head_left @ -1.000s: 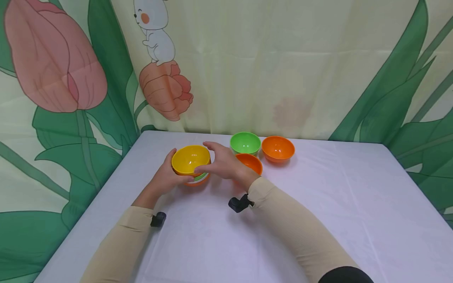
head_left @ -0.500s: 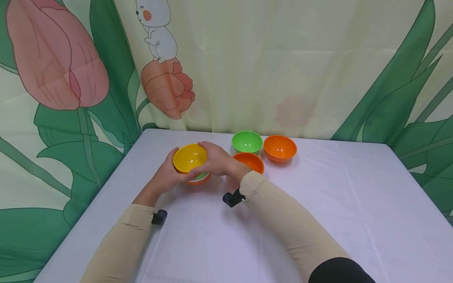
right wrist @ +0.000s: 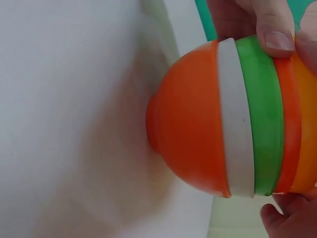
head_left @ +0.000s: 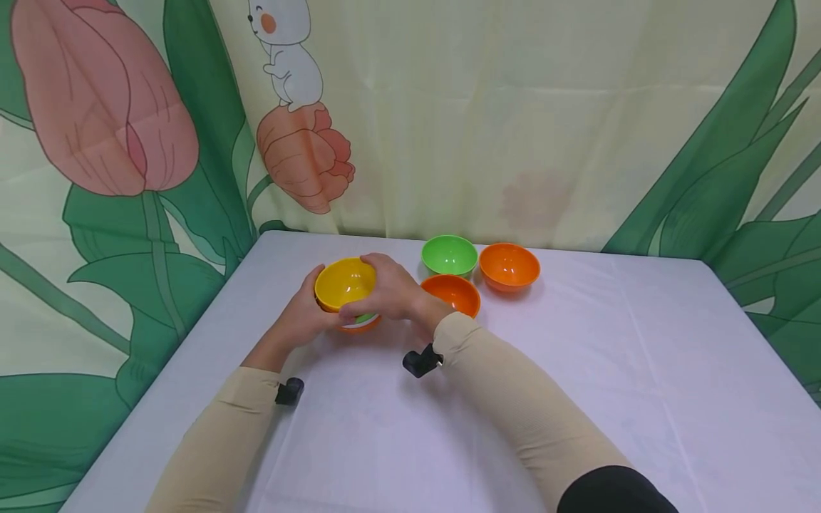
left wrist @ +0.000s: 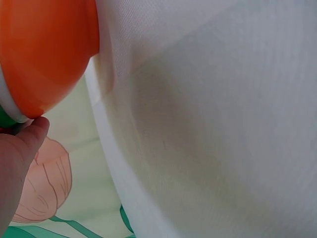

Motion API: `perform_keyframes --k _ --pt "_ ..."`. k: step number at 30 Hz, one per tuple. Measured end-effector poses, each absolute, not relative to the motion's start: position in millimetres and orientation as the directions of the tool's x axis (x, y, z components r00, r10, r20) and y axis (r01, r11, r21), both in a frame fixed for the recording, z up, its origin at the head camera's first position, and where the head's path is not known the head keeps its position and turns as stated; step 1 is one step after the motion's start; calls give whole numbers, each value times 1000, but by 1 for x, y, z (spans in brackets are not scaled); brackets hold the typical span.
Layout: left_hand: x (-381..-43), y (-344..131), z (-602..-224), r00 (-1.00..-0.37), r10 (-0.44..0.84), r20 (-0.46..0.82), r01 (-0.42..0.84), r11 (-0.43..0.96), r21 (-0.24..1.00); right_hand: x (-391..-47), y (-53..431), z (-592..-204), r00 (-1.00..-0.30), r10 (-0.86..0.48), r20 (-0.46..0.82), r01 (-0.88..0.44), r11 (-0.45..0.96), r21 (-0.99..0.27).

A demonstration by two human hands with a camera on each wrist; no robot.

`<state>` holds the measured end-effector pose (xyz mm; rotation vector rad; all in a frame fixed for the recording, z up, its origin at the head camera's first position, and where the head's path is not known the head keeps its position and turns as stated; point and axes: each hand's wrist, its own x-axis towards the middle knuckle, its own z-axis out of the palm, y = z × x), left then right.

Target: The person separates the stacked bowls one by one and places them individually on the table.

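Observation:
A stack of nested bowls stands on the table's left part. In the right wrist view its layers run from a lower orange bowl (right wrist: 190,124) through a white bowl (right wrist: 237,119) and a green bowl (right wrist: 261,119) to a second orange bowl (right wrist: 289,124). The yellow bowl (head_left: 343,283) tops the stack. My left hand (head_left: 298,317) grips the stack's left side, its thumb in front by the green and upper orange layers. With thumb and fingers spread around the yellow bowl, my right hand (head_left: 391,288) holds its right side. Some fingers behind the stack are hidden.
To the right of the stack stand a separate green bowl (head_left: 449,255), an orange bowl (head_left: 509,267) and a nearer orange bowl (head_left: 454,293), partly behind the right hand. A white cloth covers the table (head_left: 577,356); a printed curtain (head_left: 449,128) hangs behind it.
My right hand has moved slightly left and closed in on the yellow bowl's rim. The left hand keeps its grip, and the separate bowls stay in place.

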<state>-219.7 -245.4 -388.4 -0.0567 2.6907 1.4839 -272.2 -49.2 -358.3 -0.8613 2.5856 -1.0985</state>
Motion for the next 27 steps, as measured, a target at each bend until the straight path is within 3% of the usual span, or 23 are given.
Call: perform_keyframes --k 14,27 --pt "-220 -247 -394 -997 76 34 65 456 888 -271 -40 -352 -823 -556 119 -458 525 -717" --pt "-219 -245 -389 -997 3 -81 -68 524 849 -265 -14 -337 -837 -527 151 -454 512 -729"
